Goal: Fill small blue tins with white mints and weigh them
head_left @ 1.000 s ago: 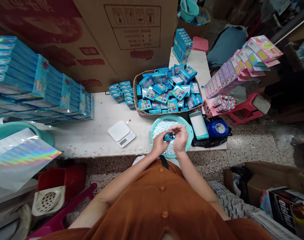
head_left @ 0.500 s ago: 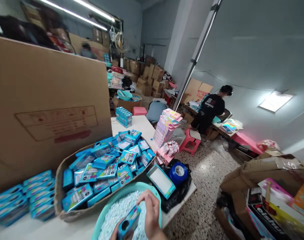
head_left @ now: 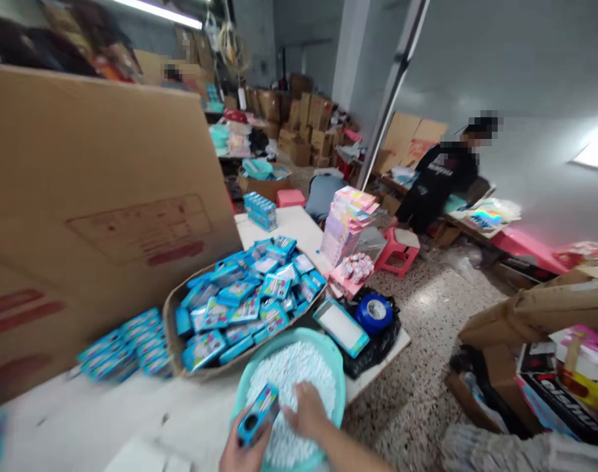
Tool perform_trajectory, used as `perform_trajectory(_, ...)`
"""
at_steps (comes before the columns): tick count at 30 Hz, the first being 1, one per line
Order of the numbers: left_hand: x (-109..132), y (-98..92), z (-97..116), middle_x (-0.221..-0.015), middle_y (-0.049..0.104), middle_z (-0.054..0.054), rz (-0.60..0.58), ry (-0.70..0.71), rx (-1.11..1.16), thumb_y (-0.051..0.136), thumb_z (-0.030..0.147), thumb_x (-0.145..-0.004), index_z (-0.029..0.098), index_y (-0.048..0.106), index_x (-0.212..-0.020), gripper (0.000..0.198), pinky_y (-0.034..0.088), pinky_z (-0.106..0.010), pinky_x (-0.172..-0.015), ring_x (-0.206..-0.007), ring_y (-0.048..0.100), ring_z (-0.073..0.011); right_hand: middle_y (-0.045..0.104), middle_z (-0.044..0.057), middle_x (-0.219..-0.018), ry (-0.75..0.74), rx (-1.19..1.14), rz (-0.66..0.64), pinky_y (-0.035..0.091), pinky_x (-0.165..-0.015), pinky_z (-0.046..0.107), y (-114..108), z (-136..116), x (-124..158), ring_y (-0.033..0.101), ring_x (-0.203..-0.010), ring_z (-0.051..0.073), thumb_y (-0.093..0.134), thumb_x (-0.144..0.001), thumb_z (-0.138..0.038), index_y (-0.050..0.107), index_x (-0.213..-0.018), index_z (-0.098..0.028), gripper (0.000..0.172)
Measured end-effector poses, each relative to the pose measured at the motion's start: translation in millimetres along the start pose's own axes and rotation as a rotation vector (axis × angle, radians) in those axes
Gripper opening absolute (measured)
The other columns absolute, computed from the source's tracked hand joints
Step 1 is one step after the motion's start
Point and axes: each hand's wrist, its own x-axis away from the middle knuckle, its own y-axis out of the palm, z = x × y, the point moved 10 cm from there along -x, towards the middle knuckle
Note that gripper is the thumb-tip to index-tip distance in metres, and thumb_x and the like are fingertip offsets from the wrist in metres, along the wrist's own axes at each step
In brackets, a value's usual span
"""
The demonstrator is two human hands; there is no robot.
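Observation:
My left hand [head_left: 244, 449] is wrapped round a small blue printed box [head_left: 265, 401], held tilted over the near left rim of a turquoise basin [head_left: 341, 370]. A dark round spot shows on the box's side. Small white and pale blue pellets [head_left: 299, 357] fill the basin. My right hand [head_left: 309, 413] is down at the pellets, right of the box, with its fingers curled and close together. Whatever those fingers hold is hidden. Behind the basin, an open carton [head_left: 168, 321] holds a heap of similar blue boxes [head_left: 237, 292].
Rows of blue boxes [head_left: 126, 344] stand left, before a tall cardboard panel [head_left: 107, 164]. Blue tape [head_left: 374, 313] and an open blue-edged box [head_left: 341, 326] lie right on black plastic. A pink stool [head_left: 398, 252] and a co-worker [head_left: 444, 170] are beyond; a filled carton [head_left: 530, 387] stands right.
My right hand has lowered from above the box into the pellets. The left hand still holds the blue box, now apart from the right. The view has shifted, showing more of the near table.

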Motion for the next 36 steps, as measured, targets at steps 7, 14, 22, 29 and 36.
perform_trajectory(7,19,-0.8,30,-0.101,0.067,-0.006,-0.012,0.131,-0.003,0.066,0.027,-0.065,0.019,0.060,-0.104,0.040,0.048,-0.038,-0.089,-0.096,0.063,-0.0233,0.065,0.011,-0.108,0.030,-0.015,-0.376,0.041,-0.088,0.035,-6,-25,0,0.057,-0.104,0.025,0.047,-0.085,-0.043,0.057,-0.111,-0.018,0.037)
perform_trajectory(14,26,-3.8,38,-0.107,0.064,-0.004,-0.027,0.230,-0.021,0.061,0.015,-0.068,0.021,0.058,-0.105,0.037,0.046,-0.035,-0.092,-0.101,0.060,-0.0203,0.056,0.000,-0.062,0.282,-0.473,-0.365,0.039,-0.056,0.025,-16,-19,-4,0.053,-0.062,0.015,0.047,-0.080,-0.052,0.050,-0.071,-0.022,0.032)
perform_trajectory(22,27,-1.8,34,-0.107,0.064,-0.003,-0.040,0.210,-0.091,0.060,0.010,-0.067,0.022,0.058,-0.106,0.041,0.046,-0.033,-0.090,-0.101,0.060,-0.0201,0.039,-0.008,-0.051,0.524,-1.661,-0.384,0.017,-0.033,0.018,-81,-91,-12,0.025,-0.035,0.005,0.052,-0.080,-0.041,0.039,-0.069,-0.023,0.025)
perform_trajectory(29,35,12.4,48,-0.110,0.064,-0.003,-0.108,0.285,-0.186,0.057,0.007,-0.068,0.022,0.058,-0.110,0.045,0.046,-0.032,-0.091,-0.105,0.058,-0.0202,0.052,-0.005,-0.062,0.427,-1.720,-0.161,0.023,-0.033,0.018,-116,-148,-5,0.039,-0.041,0.005,0.055,-0.081,-0.047,0.046,-0.070,-0.021,0.030)
perform_trajectory(36,38,13.3,51,-0.111,0.064,-0.002,-0.094,0.304,-0.210,0.057,0.005,-0.066,0.023,0.059,-0.109,0.046,0.047,-0.030,-0.090,-0.104,0.059,-0.0196,0.053,-0.003,-0.058,0.288,-1.553,-0.072,0.041,-0.050,0.022,-123,-161,9,0.050,-0.051,0.009,0.055,-0.079,-0.053,0.049,-0.061,-0.019,0.039)
